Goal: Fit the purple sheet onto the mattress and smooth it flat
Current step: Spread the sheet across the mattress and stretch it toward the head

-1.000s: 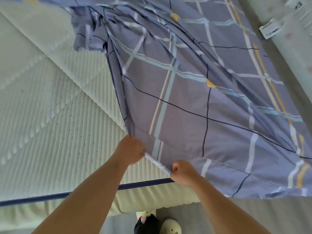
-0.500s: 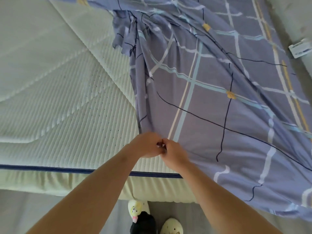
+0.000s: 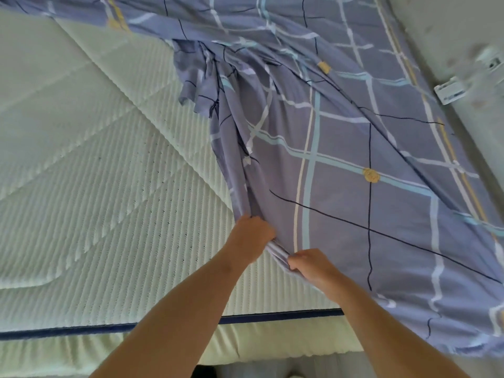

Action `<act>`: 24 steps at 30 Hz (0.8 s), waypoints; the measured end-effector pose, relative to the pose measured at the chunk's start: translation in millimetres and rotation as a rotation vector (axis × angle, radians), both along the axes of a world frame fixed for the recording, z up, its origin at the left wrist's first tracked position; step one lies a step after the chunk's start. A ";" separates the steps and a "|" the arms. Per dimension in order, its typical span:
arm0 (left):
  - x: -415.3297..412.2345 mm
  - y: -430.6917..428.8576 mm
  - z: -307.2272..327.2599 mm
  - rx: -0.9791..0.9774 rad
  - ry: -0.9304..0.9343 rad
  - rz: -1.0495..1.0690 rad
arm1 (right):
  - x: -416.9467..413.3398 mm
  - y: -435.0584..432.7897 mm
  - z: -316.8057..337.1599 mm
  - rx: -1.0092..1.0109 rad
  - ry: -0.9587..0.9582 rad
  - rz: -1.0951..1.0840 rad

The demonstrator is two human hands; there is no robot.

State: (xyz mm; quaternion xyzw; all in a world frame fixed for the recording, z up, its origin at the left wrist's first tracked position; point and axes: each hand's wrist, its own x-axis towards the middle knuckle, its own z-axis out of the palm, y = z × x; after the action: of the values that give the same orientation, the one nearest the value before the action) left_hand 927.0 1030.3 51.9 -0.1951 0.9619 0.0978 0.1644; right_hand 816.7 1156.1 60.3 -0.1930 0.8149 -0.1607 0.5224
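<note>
While both hands [image 3: 252, 236] [image 3: 313, 266] pinch it, the purple sheet [image 3: 354, 214] stretches lengthwise away.

The ribbed white mattress [image 3: 95, 208] carries the rumpled purple sheet [image 3: 354, 214] over its right side.

Bedroom, looks like a home. Evidence: wide quilted off-white mattress [image 3: 95, 214] with navy piping [image 3: 81, 330] along its near edge, plaid purple sheet [image 3: 381, 214] draped over its right part, grey floor [image 3: 327, 369] below the mattress side, pale wall [image 3: 450, 23] at right.
</note>
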 end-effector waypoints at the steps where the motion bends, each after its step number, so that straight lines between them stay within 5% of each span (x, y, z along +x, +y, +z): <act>1: -0.8 -9.9 1.6 -0.048 0.066 0.010 | -1.7 -0.3 0.3 0.022 0.008 -0.029; 10: -17.7 -120.2 18.5 -0.176 0.406 0.427 | -14.3 2.4 -2.5 0.187 0.058 -0.009; 14: -3.6 -138.8 15.5 0.113 0.268 0.368 | -15.9 -18.5 -10.1 0.254 0.086 0.152; 20: 14.1 -129.8 17.9 0.258 0.077 0.325 | -0.3 -134.7 10.4 -0.267 0.219 -0.188; 24: 16.0 -107.1 26.4 0.523 0.005 0.333 | 21.3 -197.8 30.3 -0.391 0.092 -0.118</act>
State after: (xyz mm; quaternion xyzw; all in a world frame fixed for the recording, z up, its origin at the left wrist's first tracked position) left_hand 943.0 923.2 78.3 -0.3007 0.8595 0.3680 0.1883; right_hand 838.0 958.3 90.6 -0.2499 0.8011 -0.3372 0.4268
